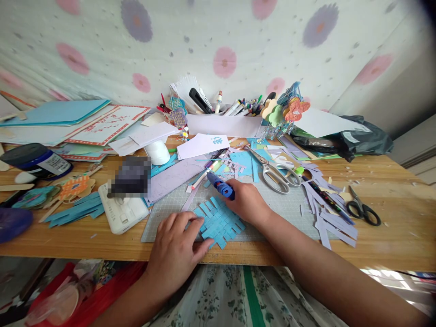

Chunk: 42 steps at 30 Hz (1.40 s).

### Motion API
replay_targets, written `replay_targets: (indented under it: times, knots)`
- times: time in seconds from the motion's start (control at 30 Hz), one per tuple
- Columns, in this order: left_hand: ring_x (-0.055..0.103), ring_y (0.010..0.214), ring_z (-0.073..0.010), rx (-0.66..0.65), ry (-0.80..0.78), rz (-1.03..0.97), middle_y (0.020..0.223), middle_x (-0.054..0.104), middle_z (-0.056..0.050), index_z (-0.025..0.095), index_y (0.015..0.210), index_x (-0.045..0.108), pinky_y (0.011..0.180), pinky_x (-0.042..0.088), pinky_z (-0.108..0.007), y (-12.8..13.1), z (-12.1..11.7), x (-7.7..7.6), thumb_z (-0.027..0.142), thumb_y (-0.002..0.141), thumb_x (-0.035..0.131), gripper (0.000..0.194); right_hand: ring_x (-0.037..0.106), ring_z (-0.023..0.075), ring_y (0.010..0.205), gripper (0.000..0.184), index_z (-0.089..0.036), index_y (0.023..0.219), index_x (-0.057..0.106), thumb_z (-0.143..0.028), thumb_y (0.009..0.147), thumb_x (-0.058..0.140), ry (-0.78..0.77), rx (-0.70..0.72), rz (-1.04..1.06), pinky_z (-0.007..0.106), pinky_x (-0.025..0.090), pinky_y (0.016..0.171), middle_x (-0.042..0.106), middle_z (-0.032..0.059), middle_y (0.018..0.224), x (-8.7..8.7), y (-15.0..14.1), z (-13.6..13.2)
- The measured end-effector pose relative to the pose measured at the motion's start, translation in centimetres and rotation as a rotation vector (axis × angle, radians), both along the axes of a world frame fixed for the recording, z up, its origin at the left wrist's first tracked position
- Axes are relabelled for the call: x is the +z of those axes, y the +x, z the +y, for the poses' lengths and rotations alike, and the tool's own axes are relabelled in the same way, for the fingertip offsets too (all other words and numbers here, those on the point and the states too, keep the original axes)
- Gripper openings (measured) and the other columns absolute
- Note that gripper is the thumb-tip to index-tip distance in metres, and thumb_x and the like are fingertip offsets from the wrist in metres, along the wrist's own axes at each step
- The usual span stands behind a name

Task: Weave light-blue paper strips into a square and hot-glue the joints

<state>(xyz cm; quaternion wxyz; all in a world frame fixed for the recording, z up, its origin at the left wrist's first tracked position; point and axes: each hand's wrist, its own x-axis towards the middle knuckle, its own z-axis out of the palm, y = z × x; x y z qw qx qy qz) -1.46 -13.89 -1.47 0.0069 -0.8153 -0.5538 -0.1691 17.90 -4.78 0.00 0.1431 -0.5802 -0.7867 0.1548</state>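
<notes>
A piece of woven blue paper strips point(220, 222) lies near the front edge of the grey cutting mat point(282, 222), its strip ends sticking out unevenly. My left hand point(179, 240) holds its left side, with curled fingers at the upper left and the thumb at the lower edge. Above its upper right part, my right hand point(247, 200) is closed around a chunky blue handheld tool point(220, 186) that points up and left. The exact kind of tool is unclear. Large grey-handled scissors point(274, 175) lie beyond my right hand.
Lilac paper strips point(335, 227) and small black-handled scissors point(363, 211) lie on the right. To the left are a white device point(121, 211), blue strips point(76, 210) and a dark jar point(37, 161). Pens point(238, 108) and paper flowers point(284, 111) stand at the back.
</notes>
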Motion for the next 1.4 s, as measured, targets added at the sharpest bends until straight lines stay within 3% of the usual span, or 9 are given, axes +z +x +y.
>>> replay_targets:
  times: [0.3,0.67,0.87,0.97,1.2,1.3,1.4]
  knots:
    - [0.046,0.105,-0.0278,-0.15,-0.115,0.068,0.117,0.053,-0.011,0.017,0.133,0.046,0.093,0.042,-0.045,1.0,1.2,0.5,0.022,0.08,0.055,0.054,0.065,0.0213,0.079,0.024,-0.021,0.102,0.062,-0.029,0.08,0.056,-0.027,-0.008,0.092,0.024,0.036,0.062,0.072,0.005,0.089,-0.1,0.1,0.2]
    - [0.046,0.102,-0.0298,-0.117,-0.134,0.132,0.117,0.055,-0.009,0.019,0.129,0.052,0.088,0.041,-0.048,1.6,1.4,0.7,0.025,0.08,0.051,0.05,0.065,0.0222,0.078,0.026,-0.021,0.102,0.062,-0.027,0.078,0.057,-0.026,-0.014,0.002,0.025,0.033,0.06,0.071,0.0062,0.088,0.2,-0.1,0.2]
    - [0.046,0.104,-0.0303,-0.106,-0.137,0.143,0.118,0.056,-0.009,0.02,0.129,0.052,0.086,0.039,-0.049,1.7,1.2,0.7,0.025,0.08,0.051,0.049,0.064,0.0232,0.08,0.036,-0.021,0.108,0.06,-0.029,0.073,0.064,-0.036,0.001,0.049,0.025,0.034,0.061,0.071,0.0071,0.092,0.1,-0.1,0.1]
    - [0.047,0.104,-0.0293,-0.119,-0.122,0.129,0.118,0.057,-0.008,0.022,0.128,0.052,0.085,0.038,-0.049,1.4,1.2,0.8,0.024,0.08,0.052,0.048,0.063,0.021,0.078,0.03,-0.021,0.106,0.062,-0.027,0.076,0.061,-0.034,-0.01,0.126,0.025,0.035,0.062,0.07,0.0053,0.089,0.2,0.2,0.1]
    - [0.05,0.103,-0.0273,-0.112,0.081,0.048,0.116,0.058,-0.009,0.022,0.117,0.059,0.085,0.038,-0.048,1.2,1.2,1.5,0.011,0.084,0.045,0.038,0.056,0.0169,0.065,0.019,-0.021,0.092,0.062,-0.025,0.075,0.057,-0.042,-0.178,0.287,0.024,0.035,0.057,0.063,0.0007,0.07,0.2,2.9,-1.6]
    - [0.051,0.104,-0.0275,-0.187,0.073,-0.004,0.117,0.058,-0.01,0.019,0.114,0.06,0.088,0.041,-0.047,2.5,0.7,1.4,0.022,0.086,0.051,0.029,0.055,0.0173,0.065,0.018,-0.02,0.092,0.062,-0.027,0.076,0.056,-0.053,-0.203,0.315,0.026,0.037,0.059,0.062,0.0006,0.069,0.0,4.6,-2.9]
    - [0.05,0.11,-0.0293,-0.257,0.02,0.029,0.124,0.056,-0.01,0.019,0.117,0.059,0.092,0.043,-0.049,3.7,0.3,1.0,0.029,0.081,0.062,0.037,0.055,0.0177,0.066,0.022,-0.019,0.091,0.062,-0.034,0.075,0.059,-0.059,-0.262,0.464,0.029,0.04,0.062,0.063,0.0023,0.071,0.0,6.4,-3.8]
